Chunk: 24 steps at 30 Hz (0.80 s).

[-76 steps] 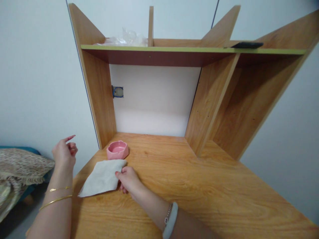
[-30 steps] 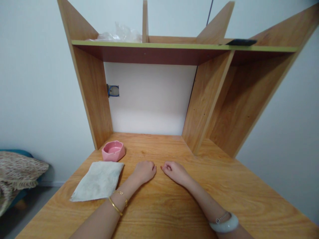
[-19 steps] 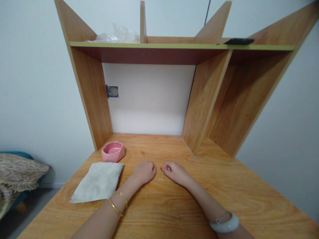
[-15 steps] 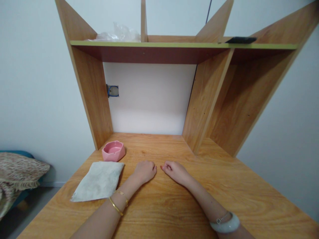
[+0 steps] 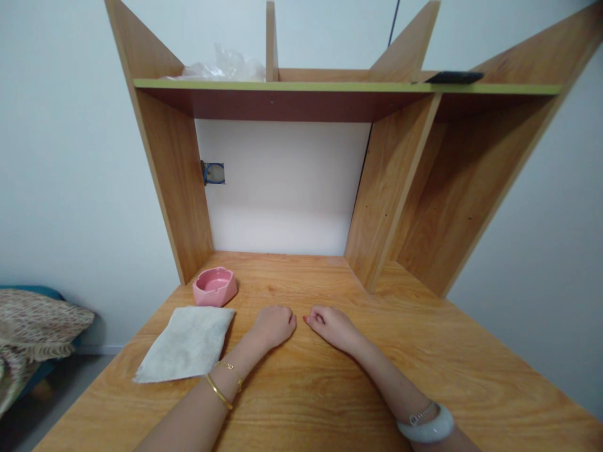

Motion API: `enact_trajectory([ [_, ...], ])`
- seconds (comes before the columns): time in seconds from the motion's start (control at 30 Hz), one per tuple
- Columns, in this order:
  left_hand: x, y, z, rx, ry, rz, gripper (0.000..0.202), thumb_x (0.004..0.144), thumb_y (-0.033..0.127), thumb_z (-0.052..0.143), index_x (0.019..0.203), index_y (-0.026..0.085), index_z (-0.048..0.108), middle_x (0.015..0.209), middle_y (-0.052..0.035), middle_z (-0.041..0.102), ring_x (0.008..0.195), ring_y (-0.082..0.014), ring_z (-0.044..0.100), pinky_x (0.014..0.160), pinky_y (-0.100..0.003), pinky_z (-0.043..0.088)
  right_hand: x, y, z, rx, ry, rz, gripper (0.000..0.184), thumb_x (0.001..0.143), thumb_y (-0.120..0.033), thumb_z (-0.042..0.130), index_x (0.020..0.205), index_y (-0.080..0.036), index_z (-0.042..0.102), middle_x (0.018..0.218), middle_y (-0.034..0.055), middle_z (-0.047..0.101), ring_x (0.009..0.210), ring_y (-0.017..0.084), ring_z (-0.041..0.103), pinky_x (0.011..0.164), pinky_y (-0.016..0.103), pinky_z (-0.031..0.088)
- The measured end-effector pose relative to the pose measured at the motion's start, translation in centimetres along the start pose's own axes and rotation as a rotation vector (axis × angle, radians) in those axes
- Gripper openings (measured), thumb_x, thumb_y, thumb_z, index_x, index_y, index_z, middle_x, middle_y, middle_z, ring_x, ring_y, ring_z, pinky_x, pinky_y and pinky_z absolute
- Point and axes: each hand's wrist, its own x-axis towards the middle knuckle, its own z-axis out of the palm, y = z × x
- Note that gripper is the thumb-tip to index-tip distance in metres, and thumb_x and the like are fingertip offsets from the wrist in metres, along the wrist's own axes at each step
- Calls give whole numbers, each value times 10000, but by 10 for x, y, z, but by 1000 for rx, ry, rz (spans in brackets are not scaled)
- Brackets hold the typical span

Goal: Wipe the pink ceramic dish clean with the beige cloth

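Observation:
My left hand point(image 5: 274, 326) rests on the wooden desk point(image 5: 306, 402) in a loose fist, knuckles up, with nothing showing in it. Opposite it lies my right hand point(image 5: 330, 324), its fingers curled and the thumb against them, also with nothing visible inside. A small gap separates the two fists. To the left of my left hand a whitish cloth point(image 5: 186, 344) lies flat, partly beside my wrist. Behind the cloth stands a pink faceted ashtray point(image 5: 215, 287) with a notched rim. Neither hand touches the ashtray.
A wooden shelf unit point(image 5: 277, 86) with upright panels rises from the back of the desk. On its shelf lie a clear plastic bag point(image 5: 226, 66) and a flat dark object point(image 5: 455, 77). An uncovered wall socket box point(image 5: 214, 173) shows at back left. A patterned fringed blanket point(image 5: 38, 326) lies at far left.

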Motion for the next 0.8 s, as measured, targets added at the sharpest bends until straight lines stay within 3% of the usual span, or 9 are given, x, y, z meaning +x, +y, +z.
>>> enact_trajectory([
  [0.8,0,0,1,-2,-11,-21,403,831,296,281,859,107,636,861,-163,650,816,-237,610,699,-320,450,-2,-4,-3,-10,0,16,225,805,-300,453,664,-171,572,625,24,608,561,117,493,490,210,247],
])
